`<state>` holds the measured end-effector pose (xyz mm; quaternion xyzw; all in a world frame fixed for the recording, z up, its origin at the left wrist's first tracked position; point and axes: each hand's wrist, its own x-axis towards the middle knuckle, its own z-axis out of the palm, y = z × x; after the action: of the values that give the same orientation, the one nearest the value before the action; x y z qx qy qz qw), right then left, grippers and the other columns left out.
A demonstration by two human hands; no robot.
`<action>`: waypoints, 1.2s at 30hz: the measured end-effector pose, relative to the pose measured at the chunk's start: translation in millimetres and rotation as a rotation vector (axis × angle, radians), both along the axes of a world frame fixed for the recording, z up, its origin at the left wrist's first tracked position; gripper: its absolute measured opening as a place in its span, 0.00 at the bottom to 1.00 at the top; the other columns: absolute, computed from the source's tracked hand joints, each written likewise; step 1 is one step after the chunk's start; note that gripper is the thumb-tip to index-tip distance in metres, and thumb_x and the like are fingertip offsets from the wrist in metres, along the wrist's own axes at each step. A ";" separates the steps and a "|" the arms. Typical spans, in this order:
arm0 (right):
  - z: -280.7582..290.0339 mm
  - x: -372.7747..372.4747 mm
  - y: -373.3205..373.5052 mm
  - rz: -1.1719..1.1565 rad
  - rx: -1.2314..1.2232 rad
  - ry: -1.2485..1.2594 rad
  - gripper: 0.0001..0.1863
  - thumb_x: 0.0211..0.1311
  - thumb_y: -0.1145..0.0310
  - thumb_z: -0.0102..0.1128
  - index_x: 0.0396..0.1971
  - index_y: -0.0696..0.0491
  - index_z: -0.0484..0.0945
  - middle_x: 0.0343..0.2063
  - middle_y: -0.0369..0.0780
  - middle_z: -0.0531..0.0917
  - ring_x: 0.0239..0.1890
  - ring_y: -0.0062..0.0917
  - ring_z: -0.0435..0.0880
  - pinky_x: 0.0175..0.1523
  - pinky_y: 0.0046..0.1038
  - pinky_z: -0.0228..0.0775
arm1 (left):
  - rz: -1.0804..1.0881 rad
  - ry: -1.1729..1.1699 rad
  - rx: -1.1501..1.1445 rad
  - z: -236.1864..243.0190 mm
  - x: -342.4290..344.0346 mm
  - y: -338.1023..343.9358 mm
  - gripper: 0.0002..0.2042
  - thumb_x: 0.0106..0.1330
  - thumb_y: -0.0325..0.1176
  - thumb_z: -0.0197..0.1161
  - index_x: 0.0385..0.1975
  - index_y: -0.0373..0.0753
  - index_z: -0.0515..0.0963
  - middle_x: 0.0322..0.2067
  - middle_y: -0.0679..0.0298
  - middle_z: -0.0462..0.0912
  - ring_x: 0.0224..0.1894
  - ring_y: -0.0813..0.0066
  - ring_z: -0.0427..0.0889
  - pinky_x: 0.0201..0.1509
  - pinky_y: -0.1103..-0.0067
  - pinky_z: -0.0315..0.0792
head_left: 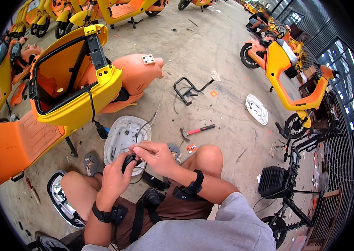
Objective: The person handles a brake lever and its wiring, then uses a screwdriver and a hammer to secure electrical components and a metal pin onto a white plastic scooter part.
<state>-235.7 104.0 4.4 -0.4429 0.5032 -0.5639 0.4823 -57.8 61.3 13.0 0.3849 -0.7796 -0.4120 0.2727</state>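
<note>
My left hand [116,172] is closed around a small black part [128,162], its exact kind partly hidden by the fingers. Close against it, my right hand [158,155] pinches with thumb and forefinger at a thin grey cable [144,126], which rises from the fingertips and curves away. Just beyond both hands lies a white plastic shell [109,144] with small loose parts in it. A black block-shaped piece [154,180] rests below my right wrist.
An orange and yellow scooter [66,119] with an opened seat box stands at left. A red-handled hammer [201,129], a bent black metal bracket [189,90] and a second white shell [256,109] lie on the floor. At right stands a bare black scooter frame [292,167]. Farther off, a person [259,21] crouches.
</note>
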 end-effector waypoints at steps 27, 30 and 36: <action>3.7 -1.3 -8.3 -0.015 0.150 -0.186 0.15 0.72 0.67 0.57 0.47 0.63 0.82 0.34 0.35 0.85 0.26 0.13 0.75 0.30 0.16 0.65 | 0.024 0.092 -0.166 -10.6 5.0 -1.3 0.09 0.64 0.23 0.64 0.43 0.33 0.78 0.38 0.49 0.81 0.37 0.44 0.80 0.40 0.67 0.76; 3.6 -6.9 -9.9 0.006 0.168 -0.245 0.17 0.73 0.65 0.55 0.48 0.64 0.81 0.39 0.38 0.85 0.26 0.15 0.77 0.29 0.18 0.67 | 0.000 0.060 -0.131 -11.7 11.2 -0.7 0.09 0.66 0.21 0.61 0.45 0.32 0.77 0.38 0.48 0.80 0.38 0.46 0.81 0.42 0.67 0.76; 5.3 -20.3 -13.5 -0.072 0.178 -0.493 0.18 0.74 0.62 0.53 0.50 0.61 0.79 0.41 0.38 0.83 0.25 0.16 0.76 0.27 0.19 0.65 | 0.050 0.019 -0.014 -11.5 26.2 2.8 0.09 0.70 0.23 0.57 0.46 0.31 0.78 0.38 0.54 0.82 0.40 0.62 0.81 0.47 0.75 0.73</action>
<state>-256.0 90.5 9.7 -0.2298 0.4337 -0.6249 0.6071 -31.5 64.1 1.4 0.3982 -0.7700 -0.4032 0.2931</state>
